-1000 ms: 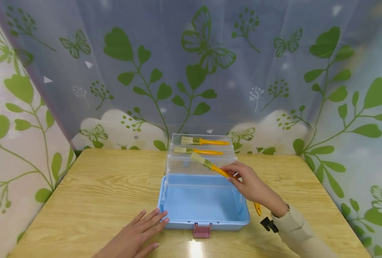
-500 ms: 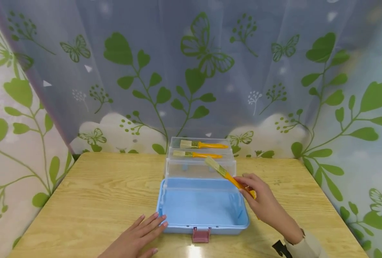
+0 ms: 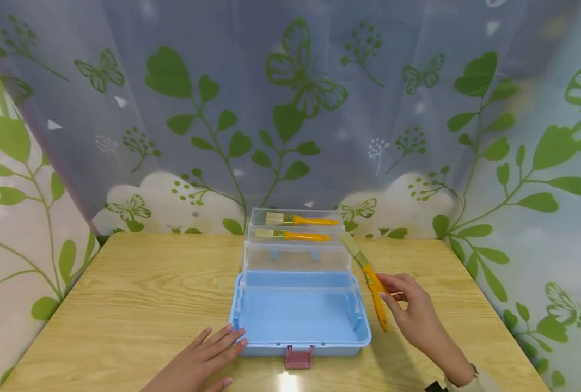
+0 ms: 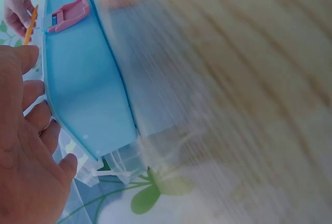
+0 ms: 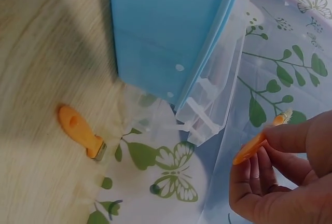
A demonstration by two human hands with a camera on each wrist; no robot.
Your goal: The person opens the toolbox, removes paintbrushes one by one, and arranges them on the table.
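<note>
On my head feed, the right hand has swung rightward with its paintbrush, from in front of the clear trays to outside the blue toolbox. Its fingers pinch the handle; the brush is held above another brush lying on the table. I read that as the held brush being outside the trays, while two others lie in the upper ones. The left hand, fingers loose, still rests at the toolbox's near-left corner, gripping nothing.
</note>
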